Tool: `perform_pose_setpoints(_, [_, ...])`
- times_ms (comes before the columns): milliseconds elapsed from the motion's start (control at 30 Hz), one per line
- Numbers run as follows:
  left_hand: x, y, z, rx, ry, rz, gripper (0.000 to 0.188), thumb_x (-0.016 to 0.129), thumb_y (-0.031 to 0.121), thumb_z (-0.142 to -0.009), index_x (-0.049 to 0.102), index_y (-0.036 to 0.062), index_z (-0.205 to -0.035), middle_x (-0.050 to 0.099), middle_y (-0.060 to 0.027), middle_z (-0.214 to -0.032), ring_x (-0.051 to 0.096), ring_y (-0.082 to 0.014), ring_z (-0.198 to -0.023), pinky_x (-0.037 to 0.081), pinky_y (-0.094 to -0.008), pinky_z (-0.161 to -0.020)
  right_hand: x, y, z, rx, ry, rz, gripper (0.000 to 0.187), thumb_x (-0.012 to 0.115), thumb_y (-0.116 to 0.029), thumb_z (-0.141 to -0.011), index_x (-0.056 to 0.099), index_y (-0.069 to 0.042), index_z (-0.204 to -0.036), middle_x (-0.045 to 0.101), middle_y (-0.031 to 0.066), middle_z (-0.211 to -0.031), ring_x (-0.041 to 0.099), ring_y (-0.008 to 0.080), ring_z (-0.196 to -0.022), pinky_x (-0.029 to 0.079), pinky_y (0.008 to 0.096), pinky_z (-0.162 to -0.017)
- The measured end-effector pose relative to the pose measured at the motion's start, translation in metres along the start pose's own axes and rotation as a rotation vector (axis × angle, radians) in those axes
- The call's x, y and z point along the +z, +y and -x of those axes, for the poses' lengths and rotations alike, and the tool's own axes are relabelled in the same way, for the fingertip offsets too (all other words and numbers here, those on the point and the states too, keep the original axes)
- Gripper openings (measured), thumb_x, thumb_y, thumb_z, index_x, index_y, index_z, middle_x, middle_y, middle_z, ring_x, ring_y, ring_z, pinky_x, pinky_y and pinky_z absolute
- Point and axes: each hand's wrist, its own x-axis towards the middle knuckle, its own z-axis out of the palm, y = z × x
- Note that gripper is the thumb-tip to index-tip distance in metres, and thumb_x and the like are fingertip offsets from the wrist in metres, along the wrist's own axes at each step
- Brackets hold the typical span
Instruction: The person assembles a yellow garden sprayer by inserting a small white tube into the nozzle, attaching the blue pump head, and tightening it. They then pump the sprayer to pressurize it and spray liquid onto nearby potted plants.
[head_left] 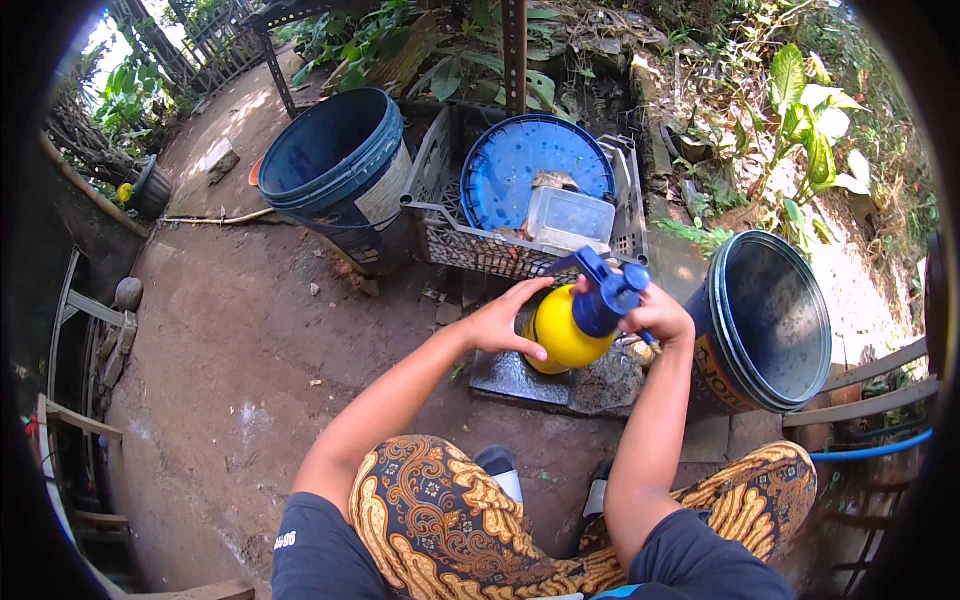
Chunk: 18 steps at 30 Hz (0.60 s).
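A round yellow pump sprayer (568,335) with a blue head stands just in front of me, tilted slightly, over a wet dark slab (505,378). My right hand (658,316) is closed round the blue head from the right, its fingers partly hidden behind it. On the other side, my left hand (502,322) has thumb and fingers spread apart around the yellow body's left edge. The thumb tip reaches the body's front; whether the other fingers touch it, I cannot tell. A rough grey stone (608,382) lies beside the slab.
Behind the sprayer stands a grey plastic crate (450,238) bearing a blue lid (495,170) and a clear plastic container (572,217). One dark blue bucket (375,240) is left of the crate, another bucket (715,345) to my right. A blue hose (870,453) runs at far right.
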Motion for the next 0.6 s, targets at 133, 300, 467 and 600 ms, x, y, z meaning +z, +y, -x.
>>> perform_pose_setpoints(133, [0.032,0.010,-0.009,0.093,0.020,0.086,0.137,0.095,0.053,-0.063,0.011,0.0083,-0.163,0.024,-0.0228,-0.165,0.026,-0.0373,-0.153,0.026,-0.0483,-0.124,-0.017,0.037,0.009,-0.132,-0.038,-0.156,0.087,0.075,-0.020,-0.050,0.060,0.004,-0.132,0.061,0.0149,-0.139,0.056,0.0288,-0.132,0.035,0.0392,-0.118])
perform_pose_setpoints(300, [0.059,0.016,0.011,-0.051,0.347,-0.002,0.133,0.094,0.054,-0.064,0.015,0.0047,-0.159,0.030,-0.0245,-0.158,0.031,-0.0393,-0.149,0.027,-0.0494,-0.122,-0.005,0.029,-0.018,-0.004,-0.158,-0.148,0.083,0.075,-0.018,-0.056,0.058,0.003,-0.135,0.061,0.0154,-0.137,0.056,0.0262,-0.130,0.037,0.0383,-0.116])
perform_pose_setpoints(467, [0.105,0.061,0.057,-0.328,0.765,-0.241,0.122,0.092,0.055,-0.065,0.025,-0.0043,-0.146,0.038,-0.0236,-0.135,0.035,-0.0418,-0.134,0.029,-0.0546,-0.115,0.025,0.040,-0.076,0.037,-0.588,-0.152,0.080,0.077,-0.013,-0.052,0.063,0.004,-0.129,0.069,0.0106,-0.123,0.061,0.0203,-0.118,0.044,0.0328,-0.107])
perform_pose_setpoints(600, [0.092,0.063,0.058,-0.432,0.735,-0.234,0.118,0.091,0.060,-0.064,0.031,-0.0050,-0.141,0.039,-0.0225,-0.134,0.038,-0.0423,-0.132,0.031,-0.0543,-0.112,0.032,0.041,-0.082,0.005,-0.622,-0.281,0.077,0.078,-0.011,-0.055,0.062,0.005,-0.129,0.069,0.0136,-0.125,0.063,0.0231,-0.119,0.044,0.0348,-0.108])
